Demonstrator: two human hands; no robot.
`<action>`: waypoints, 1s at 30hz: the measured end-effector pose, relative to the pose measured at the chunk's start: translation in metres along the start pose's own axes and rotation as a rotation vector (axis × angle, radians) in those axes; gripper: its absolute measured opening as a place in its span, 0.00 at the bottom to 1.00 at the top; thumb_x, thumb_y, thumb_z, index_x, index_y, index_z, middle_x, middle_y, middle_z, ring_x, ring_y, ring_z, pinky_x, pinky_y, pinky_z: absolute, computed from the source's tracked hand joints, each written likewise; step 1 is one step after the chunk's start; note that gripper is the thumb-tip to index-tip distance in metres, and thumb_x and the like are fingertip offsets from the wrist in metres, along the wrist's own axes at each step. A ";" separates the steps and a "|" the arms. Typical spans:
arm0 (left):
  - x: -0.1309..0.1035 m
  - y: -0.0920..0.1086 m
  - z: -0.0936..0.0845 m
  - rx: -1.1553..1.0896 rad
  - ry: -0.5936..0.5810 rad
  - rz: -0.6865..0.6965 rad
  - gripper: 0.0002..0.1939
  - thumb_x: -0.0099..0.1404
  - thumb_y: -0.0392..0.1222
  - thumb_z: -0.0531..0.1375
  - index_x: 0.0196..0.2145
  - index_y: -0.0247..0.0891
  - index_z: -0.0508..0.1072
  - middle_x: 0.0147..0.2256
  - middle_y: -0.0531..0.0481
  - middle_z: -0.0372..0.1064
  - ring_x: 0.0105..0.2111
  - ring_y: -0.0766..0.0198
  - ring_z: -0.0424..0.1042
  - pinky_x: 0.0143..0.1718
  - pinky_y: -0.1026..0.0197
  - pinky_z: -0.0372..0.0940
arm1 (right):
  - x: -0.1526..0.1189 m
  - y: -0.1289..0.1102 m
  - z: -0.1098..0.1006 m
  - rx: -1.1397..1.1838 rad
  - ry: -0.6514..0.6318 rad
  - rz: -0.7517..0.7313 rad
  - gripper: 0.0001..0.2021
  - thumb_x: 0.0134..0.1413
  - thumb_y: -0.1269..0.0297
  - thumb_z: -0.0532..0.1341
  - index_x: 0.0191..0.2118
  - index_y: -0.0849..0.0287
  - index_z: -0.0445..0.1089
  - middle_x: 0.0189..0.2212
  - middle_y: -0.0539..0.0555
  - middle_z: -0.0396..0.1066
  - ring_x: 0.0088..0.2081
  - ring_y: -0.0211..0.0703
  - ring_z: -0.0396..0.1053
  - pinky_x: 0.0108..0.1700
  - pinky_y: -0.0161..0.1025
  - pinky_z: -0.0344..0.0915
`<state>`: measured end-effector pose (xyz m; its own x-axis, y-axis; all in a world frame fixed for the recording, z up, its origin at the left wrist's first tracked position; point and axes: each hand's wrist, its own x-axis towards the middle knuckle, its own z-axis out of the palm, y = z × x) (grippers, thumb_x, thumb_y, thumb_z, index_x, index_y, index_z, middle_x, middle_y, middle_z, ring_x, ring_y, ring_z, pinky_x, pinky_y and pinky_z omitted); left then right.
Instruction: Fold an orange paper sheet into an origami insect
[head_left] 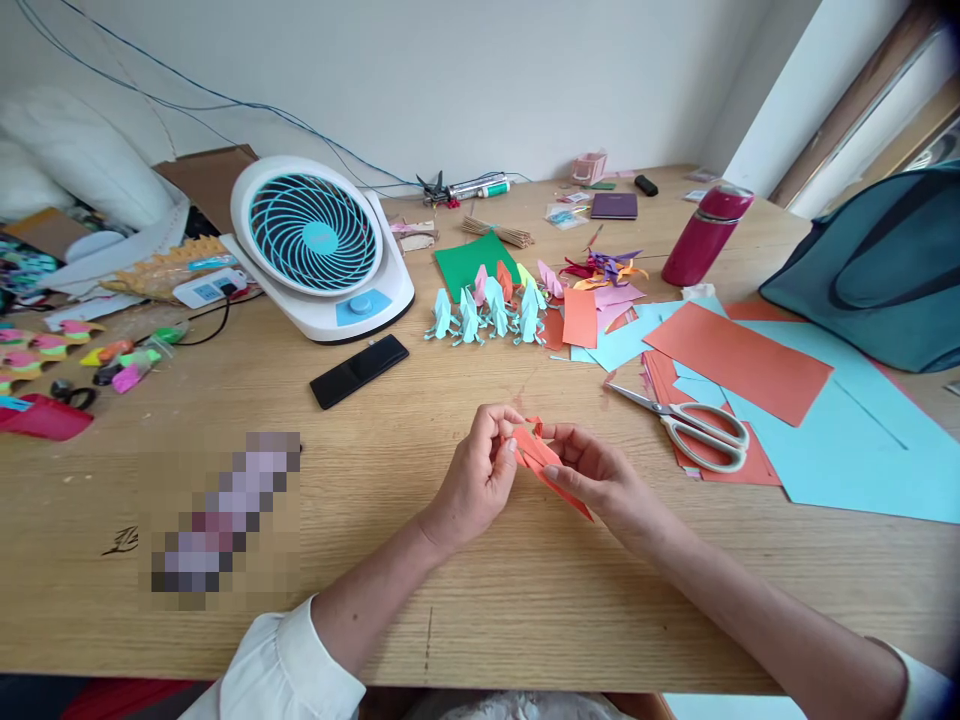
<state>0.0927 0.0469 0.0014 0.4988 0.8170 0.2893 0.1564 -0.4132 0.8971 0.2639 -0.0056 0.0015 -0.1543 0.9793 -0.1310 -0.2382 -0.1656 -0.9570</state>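
Observation:
A folded orange paper piece [555, 478] is held between both hands over the middle of the wooden table [420, 590]. My left hand [480, 475] pinches its upper left end between thumb and fingers. From the right, my right hand [596, 475] grips its side, thumb on top and fingers behind. A small curled strip of orange paper [535, 425] sticks up between the fingertips. Beyond the hands stand several folded light-blue paper figures [496, 308], with pink, orange and yellow ones behind them.
Scissors [701, 425] lie right of my hands on orange and light-blue sheets [847, 440]. A fan [322, 240], black case [360, 371], green sheet [472, 262], red bottle [706, 235] and teal bag [877, 270] stand or lie farther back. A blurred-out object [229, 515] is at left.

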 end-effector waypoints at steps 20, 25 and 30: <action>-0.001 -0.003 0.015 -0.368 -0.050 -0.289 0.16 0.64 0.51 0.63 0.33 0.34 0.69 0.29 0.53 0.64 0.27 0.70 0.61 0.30 0.67 0.58 | 0.006 0.008 -0.002 0.046 0.196 -0.141 0.21 0.42 0.48 0.73 0.35 0.55 0.67 0.34 0.51 0.72 0.36 0.41 0.70 0.39 0.38 0.68; -0.003 -0.005 0.019 -0.294 0.015 -0.288 0.13 0.63 0.48 0.63 0.33 0.34 0.70 0.30 0.51 0.68 0.29 0.67 0.66 0.33 0.65 0.62 | 0.006 0.009 -0.001 0.015 0.206 -0.106 0.23 0.39 0.44 0.73 0.33 0.55 0.68 0.34 0.52 0.73 0.36 0.43 0.71 0.42 0.41 0.68; -0.002 -0.002 0.018 -0.248 0.058 -0.274 0.09 0.63 0.43 0.61 0.32 0.34 0.72 0.30 0.51 0.69 0.29 0.67 0.66 0.33 0.65 0.63 | 0.005 0.010 -0.002 -0.093 0.214 -0.113 0.22 0.45 0.41 0.69 0.30 0.57 0.71 0.31 0.52 0.72 0.36 0.44 0.68 0.41 0.41 0.66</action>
<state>0.1063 0.0392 -0.0071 0.4170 0.9081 0.0396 0.0624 -0.0720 0.9954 0.2631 -0.0021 -0.0089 0.0766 0.9950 -0.0641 -0.1512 -0.0520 -0.9871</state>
